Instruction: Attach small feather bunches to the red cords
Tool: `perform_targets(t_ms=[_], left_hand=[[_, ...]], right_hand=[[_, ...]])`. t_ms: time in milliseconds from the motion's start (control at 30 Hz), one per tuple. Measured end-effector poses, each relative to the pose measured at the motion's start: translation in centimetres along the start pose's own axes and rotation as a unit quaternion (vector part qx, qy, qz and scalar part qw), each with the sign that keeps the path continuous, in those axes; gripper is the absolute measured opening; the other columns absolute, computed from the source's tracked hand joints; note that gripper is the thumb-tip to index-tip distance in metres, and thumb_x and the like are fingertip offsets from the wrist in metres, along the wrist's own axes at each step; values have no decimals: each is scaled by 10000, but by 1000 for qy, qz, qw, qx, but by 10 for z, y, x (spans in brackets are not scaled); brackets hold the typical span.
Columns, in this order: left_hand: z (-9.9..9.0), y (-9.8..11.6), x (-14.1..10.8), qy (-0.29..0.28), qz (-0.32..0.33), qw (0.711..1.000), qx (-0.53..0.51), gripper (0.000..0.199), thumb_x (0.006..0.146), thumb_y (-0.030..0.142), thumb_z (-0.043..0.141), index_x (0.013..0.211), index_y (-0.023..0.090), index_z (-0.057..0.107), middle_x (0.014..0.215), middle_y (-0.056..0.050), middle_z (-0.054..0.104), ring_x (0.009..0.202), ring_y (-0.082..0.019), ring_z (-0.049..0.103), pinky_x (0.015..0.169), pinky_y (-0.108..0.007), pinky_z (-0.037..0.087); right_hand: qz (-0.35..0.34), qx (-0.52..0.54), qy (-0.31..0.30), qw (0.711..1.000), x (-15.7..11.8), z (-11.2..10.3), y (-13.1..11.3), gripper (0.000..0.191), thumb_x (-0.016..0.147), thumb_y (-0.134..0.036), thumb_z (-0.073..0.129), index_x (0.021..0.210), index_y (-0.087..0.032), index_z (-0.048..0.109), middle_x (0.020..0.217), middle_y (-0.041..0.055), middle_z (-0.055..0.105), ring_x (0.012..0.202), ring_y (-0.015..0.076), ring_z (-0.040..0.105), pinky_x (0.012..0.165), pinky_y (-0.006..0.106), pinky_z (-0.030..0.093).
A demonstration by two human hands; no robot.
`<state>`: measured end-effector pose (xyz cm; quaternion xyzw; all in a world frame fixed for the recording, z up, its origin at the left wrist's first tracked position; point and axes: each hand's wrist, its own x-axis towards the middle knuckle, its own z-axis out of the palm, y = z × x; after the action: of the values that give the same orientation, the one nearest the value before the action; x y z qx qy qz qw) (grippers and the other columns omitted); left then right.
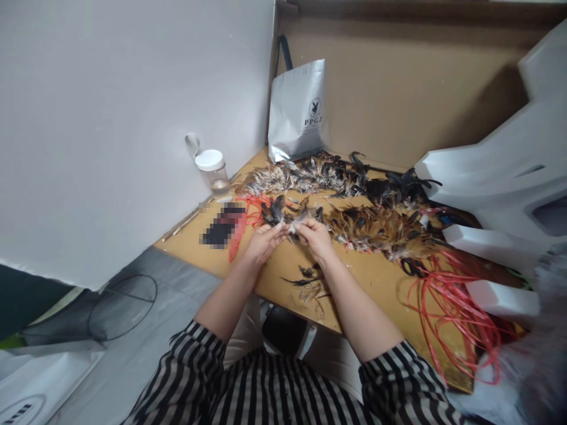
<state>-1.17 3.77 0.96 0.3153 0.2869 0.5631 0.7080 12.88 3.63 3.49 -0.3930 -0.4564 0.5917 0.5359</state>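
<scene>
My left hand [267, 242] is closed in a pinch on the pale base of a small tuft of dark feathers [275, 208]. Close beside it, my right hand [316, 237] pinches the fluffy white-and-grey root of more feathers [303, 210]. Both sets of fingertips almost meet over the wooden table, and exactly where one tuft ends and the other starts I cannot tell. A brown feather bundle [376, 227] lies just right of my right hand. Loose dark and tan feathers [312, 286] are scattered under my right wrist.
Behind my hands stretches a row of speckled feathers [301, 177], with black feathers [398, 188] at its right. Red plastic strings [447, 313] lie at the right. A lidded clear jar [215, 174] and a silver bag [295, 112] stand at the back. White foam pieces [482, 177] border the right.
</scene>
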Motion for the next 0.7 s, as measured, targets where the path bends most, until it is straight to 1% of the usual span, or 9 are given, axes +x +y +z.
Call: perform_targets(t_ms=[67,133,233,400,700], left_hand=[[0,0,-1,3,-9,999,47,233,641,269,692,802,105,657,764,-89,675,673,-123,616,628,-219,449],[0,-2,-1,4,-7,996,90,257,643,303,686,791,95,663,737,-102,675,628,-120,608,595,-217,439],[-1,-3,-2,1,-2,992,124,275,646,336,676,772,92,668,717,-106,673,602,-118,599,572,-217,427],[-2,-4,-2,-9,-9,990,140,250,640,334,678,730,101,672,698,-99,669,587,-115,590,572,-225,420],[-1,-7,-2,-21,-5,985,169,223,635,327,678,660,106,659,625,-74,645,530,-98,552,547,-224,405]], right_hand=[[-27,-61,21,998,2,-4,-1,218,614,-335,665,627,-157,539,455,-65,433,397,39,287,397,185,194],[-52,-112,16,992,4,-6,0,216,613,-345,656,632,-155,556,493,-52,478,429,49,340,431,191,256],[-86,-163,8,983,5,-8,3,219,628,-357,636,642,-150,564,565,-30,533,496,68,413,493,201,323],[-115,-226,24,967,6,-9,7,200,662,-352,593,641,-157,554,551,-34,495,500,76,395,488,201,322],[-125,-245,18,961,3,-6,7,186,679,-335,576,625,-163,533,518,-42,470,480,76,378,482,204,320]])
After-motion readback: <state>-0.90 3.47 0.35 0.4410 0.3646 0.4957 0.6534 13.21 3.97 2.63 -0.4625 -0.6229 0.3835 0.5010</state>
